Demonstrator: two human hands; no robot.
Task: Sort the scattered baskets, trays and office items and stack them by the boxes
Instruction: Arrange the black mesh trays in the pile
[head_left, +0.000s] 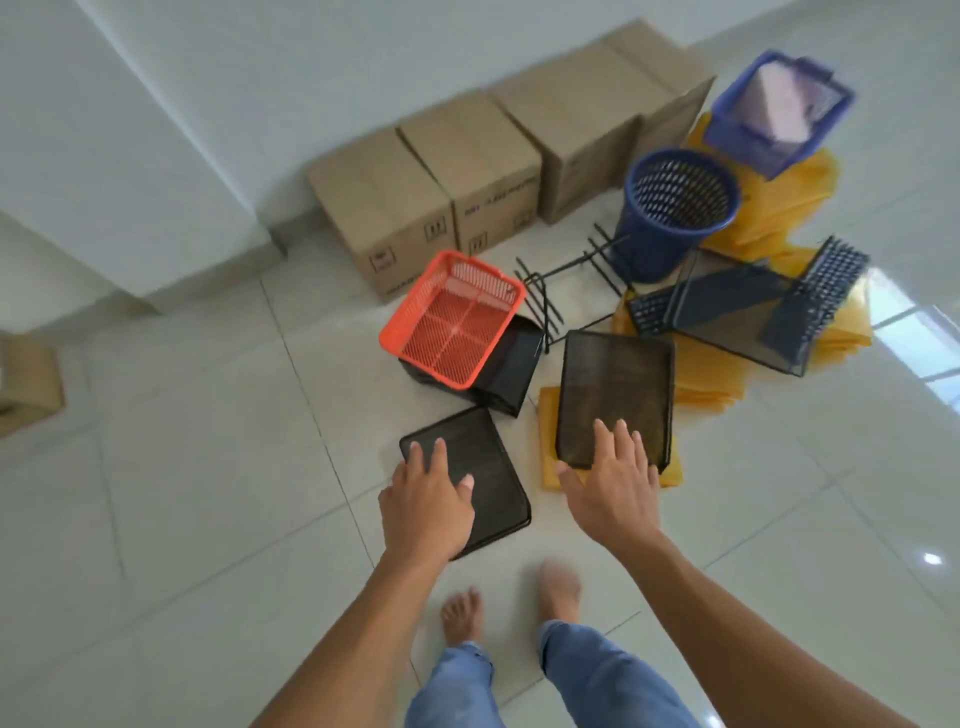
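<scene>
Your left hand (426, 501), right hand (610, 483) splayed, empty; grab lower-centre tray (498, 514) and centre tray (618, 384) by 2 near rims; lift level.

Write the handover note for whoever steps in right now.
Left hand: open, spread over the near mesh tray.
Right hand: open, over the second mesh tray, which lies on yellow envelopes. Neither grips yet.
Orange basket, wire rack, round blue bin, blue basket and keyboards lie scattered before the boxes.
Nothing looks sorted; all stacking remains.
</scene>
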